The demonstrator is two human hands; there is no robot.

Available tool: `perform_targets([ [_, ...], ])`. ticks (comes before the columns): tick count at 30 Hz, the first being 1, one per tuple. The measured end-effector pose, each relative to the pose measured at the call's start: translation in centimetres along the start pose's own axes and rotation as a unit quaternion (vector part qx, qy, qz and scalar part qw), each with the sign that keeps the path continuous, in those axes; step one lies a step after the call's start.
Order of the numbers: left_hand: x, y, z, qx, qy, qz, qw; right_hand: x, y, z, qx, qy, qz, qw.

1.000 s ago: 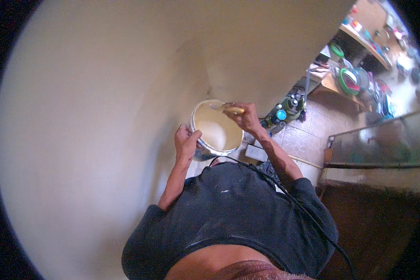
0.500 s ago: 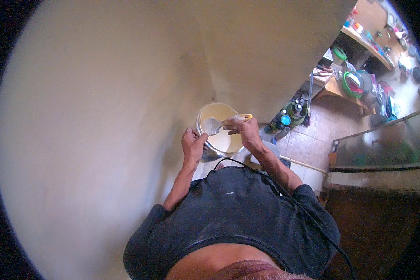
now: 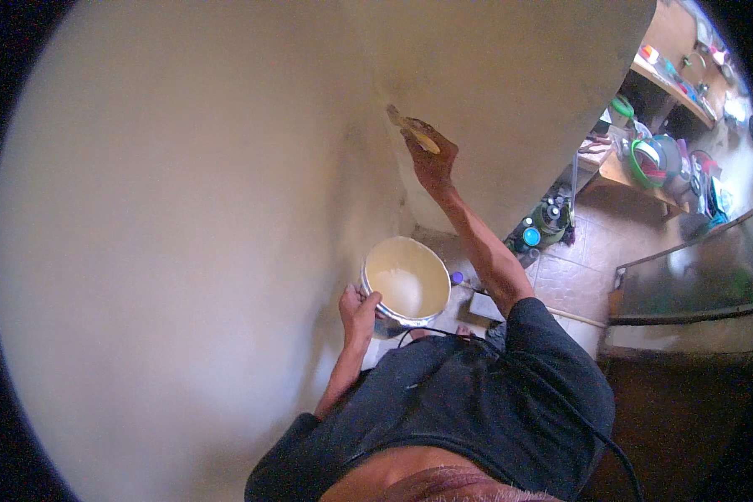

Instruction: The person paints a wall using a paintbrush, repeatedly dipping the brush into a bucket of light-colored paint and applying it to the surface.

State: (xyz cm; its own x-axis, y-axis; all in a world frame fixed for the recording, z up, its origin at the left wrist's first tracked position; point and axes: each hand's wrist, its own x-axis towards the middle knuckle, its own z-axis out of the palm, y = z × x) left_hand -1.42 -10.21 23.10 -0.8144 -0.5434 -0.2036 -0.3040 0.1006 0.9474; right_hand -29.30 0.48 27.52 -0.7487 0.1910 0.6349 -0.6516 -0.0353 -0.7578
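The brush (image 3: 428, 144), bristles (image 3: 392, 112) indistinct, has risen, clasped by the right hand (image 3: 434, 166); the left hand (image 3: 358, 313) holds the bucket (image 3: 432, 272).

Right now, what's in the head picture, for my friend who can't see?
A person's right hand holds a brush up by a corner of beige walls; the left hand grips a bucket's rim, with something pale inside. Household things clutter the upper right.

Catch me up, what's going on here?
A person's left hand holds a bucket by its rim, with what looks like pale paint inside. The right hand holds a paintbrush up near the corner of the beige walls, above the bucket in view. Whether the bristles touch is unclear.
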Motion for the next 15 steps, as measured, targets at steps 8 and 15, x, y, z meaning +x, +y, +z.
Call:
perform_targets([
  [8, 0.4, -2.3, -0.9, 0.007, 0.005, -0.019, 1.000, 3.3, 2.3, 0.2, -0.145, 0.041, -0.135, 0.979],
  [15, 0.7, -1.7, -1.0, -0.031, -0.017, -0.008, 0.999, 2.4, 0.1, -13.0, -0.264, 0.195, -0.131, 0.936],
])
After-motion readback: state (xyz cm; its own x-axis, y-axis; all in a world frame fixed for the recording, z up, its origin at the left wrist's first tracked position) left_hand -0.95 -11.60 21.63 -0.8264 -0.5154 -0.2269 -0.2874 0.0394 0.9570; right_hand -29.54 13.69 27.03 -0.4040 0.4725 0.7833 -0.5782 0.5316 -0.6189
